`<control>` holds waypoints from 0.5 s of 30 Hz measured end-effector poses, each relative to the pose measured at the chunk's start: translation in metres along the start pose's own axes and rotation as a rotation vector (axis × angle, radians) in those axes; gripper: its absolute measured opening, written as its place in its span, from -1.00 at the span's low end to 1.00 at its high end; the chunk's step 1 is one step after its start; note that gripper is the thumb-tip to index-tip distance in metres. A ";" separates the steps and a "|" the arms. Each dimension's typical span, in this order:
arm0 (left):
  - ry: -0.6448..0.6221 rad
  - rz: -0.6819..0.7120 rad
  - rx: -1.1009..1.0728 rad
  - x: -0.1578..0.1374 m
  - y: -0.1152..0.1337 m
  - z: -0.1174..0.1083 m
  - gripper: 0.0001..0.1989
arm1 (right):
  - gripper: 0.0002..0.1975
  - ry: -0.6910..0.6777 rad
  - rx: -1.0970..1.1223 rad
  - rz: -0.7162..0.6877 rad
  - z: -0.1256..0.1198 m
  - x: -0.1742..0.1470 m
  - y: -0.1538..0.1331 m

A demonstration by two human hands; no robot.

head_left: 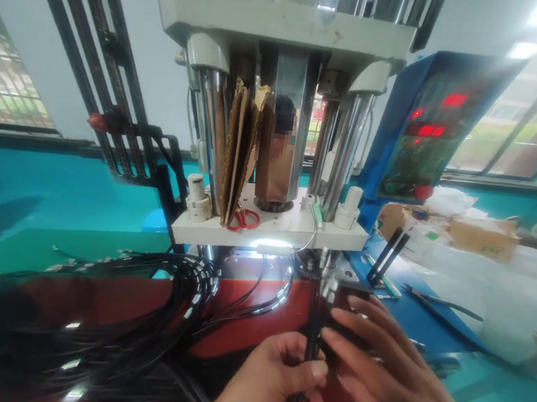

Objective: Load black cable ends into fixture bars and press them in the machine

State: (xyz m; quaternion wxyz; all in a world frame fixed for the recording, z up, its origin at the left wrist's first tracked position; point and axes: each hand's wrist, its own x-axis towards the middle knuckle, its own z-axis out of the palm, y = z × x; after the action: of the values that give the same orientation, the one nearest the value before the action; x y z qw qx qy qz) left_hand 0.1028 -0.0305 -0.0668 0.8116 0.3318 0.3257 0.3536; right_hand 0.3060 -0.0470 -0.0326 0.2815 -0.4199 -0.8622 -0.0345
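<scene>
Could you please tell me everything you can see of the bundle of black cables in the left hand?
The bundle of black cables looks thin, flexible and plastic- or rubber-sheathed, with pale, shiny pieces near its top. It stands roughly upright over the red surface; its lower part passes below the left hand, whose grip closes thumb against fingers around it. The right hand is close beside it, fingers extended; whether they touch it is unclear. The number of cables cannot be told.

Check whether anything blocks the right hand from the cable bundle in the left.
Nothing visible does. The right hand is open beside the upper part of the cable bundle; contact is unclear. The left hand grips it lower down.
</scene>
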 end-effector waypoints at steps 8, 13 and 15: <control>0.029 0.240 0.235 -0.008 -0.020 -0.008 -0.53 | -0.63 -0.030 0.920 0.563 0.025 0.014 -0.014; 0.023 0.252 0.270 -0.009 -0.021 -0.005 -0.49 | -0.76 -0.016 1.146 0.682 0.038 0.025 -0.033; 0.033 0.244 0.261 -0.009 -0.021 -0.004 -0.49 | -0.77 -0.030 1.178 0.684 0.038 0.022 -0.034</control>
State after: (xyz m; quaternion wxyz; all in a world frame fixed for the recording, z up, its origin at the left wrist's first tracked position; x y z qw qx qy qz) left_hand 0.1022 -0.0474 -0.0826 0.7072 0.4656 0.3396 0.4096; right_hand 0.2525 -0.0421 -0.0470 0.4460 -0.4462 -0.5597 0.5373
